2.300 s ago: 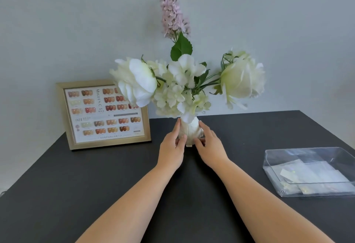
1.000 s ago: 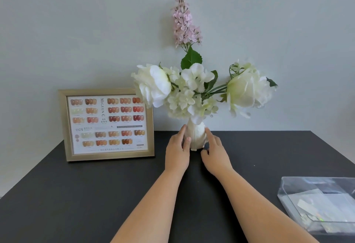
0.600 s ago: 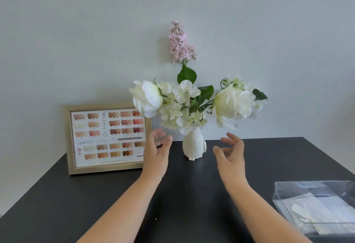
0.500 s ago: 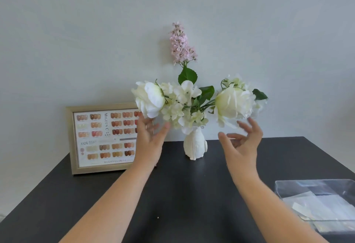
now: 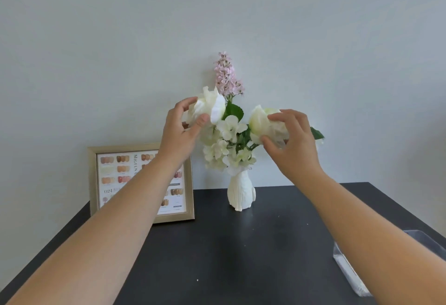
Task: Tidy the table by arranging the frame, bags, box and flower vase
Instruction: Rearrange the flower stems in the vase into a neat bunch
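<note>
A small white vase [image 5: 240, 193] stands upright at the back of the black table [image 5: 217, 256], near the wall. It holds white roses, small white blossoms and a tall pink sprig [image 5: 226, 75]. My left hand [image 5: 181, 128] grips the left white rose [image 5: 208, 107]. My right hand [image 5: 289, 140] grips the right white rose [image 5: 259, 119]. A gold frame [image 5: 93, 179] with a nail colour chart leans against the wall left of the vase, partly hidden by my left forearm.
A clear plastic box [image 5: 347, 271] sits at the table's right edge, mostly hidden behind my right forearm; its contents cannot be made out here. The grey wall rises directly behind the table.
Both hands let go of the vase, rose to the blooms and closed on the two white roses. The left rose has been pushed upward. The view tilted up.
</note>
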A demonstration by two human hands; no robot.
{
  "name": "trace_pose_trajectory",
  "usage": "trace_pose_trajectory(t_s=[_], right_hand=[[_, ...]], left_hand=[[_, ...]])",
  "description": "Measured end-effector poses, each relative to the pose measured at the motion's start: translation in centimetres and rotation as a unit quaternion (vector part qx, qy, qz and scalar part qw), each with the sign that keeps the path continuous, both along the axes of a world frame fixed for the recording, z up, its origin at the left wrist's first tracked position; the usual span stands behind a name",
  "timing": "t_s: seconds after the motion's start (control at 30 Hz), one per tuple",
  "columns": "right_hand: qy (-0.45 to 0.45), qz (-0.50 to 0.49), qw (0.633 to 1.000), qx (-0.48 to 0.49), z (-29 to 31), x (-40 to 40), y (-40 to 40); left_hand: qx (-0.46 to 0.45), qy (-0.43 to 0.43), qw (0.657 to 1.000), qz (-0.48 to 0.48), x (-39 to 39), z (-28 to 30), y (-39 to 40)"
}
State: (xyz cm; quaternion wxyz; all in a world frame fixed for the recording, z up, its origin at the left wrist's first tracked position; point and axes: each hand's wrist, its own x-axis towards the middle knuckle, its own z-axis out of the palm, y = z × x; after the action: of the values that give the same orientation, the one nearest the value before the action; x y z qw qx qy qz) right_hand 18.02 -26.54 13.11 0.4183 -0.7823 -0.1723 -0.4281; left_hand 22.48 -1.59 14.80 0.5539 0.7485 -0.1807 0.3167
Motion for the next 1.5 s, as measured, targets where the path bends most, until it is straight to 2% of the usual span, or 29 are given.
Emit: trace_pose_trajectory(t_s=[0.1,0.33,0.6,0.83,1.0,1.1,1.17,1.23,1.27,1.33,1.5], right_hand=[[0.033,0.006,0.999,-0.034,2.6,1.3,0.8],[0.081,-0.009,0.985,-0.150,6.2,4.1,1.9],[0.157,-0.028,0.972,-0.174,5.5,6.6,1.5],[0.193,-0.022,0.963,-0.188,4.3,7.3,0.2],[0.184,0.009,0.980,-0.077,5.4,6.5,-2.4],[0.182,-0.011,0.978,0.104,4.4,6.1,-5.5],[0.226,-0.034,0.945,0.233,2.5,6.3,-7.2],[0.329,-0.024,0.887,0.323,0.1,6.5,-8.0],[0.380,-0.013,0.860,0.342,-1.2,6.5,-8.1],[0.446,0.005,0.827,0.343,-3.5,6.9,-7.9],[0.486,0.056,0.785,0.380,-6.8,8.2,-7.1]], left_hand=[[-0.021,0.016,1.000,0.014,1.2,1.0,-0.6],[0.054,0.021,0.997,0.061,3.2,2.0,-1.3],[0.192,0.042,0.979,0.047,3.6,1.6,-2.0],[0.217,0.054,0.974,0.032,3.5,0.7,-2.6],[0.242,0.048,0.967,0.060,3.0,1.1,-1.7],[0.244,0.046,0.966,0.074,2.6,1.1,-1.2],[0.227,0.034,0.970,0.078,2.3,1.0,-1.2],[0.213,0.012,0.974,0.075,1.9,1.0,-1.7],[0.213,0.001,0.975,0.069,1.7,1.0,-2.0],[0.219,-0.012,0.974,0.052,1.5,1.0,-2.9],[0.250,-0.018,0.968,0.017,1.4,0.9,-4.3]])
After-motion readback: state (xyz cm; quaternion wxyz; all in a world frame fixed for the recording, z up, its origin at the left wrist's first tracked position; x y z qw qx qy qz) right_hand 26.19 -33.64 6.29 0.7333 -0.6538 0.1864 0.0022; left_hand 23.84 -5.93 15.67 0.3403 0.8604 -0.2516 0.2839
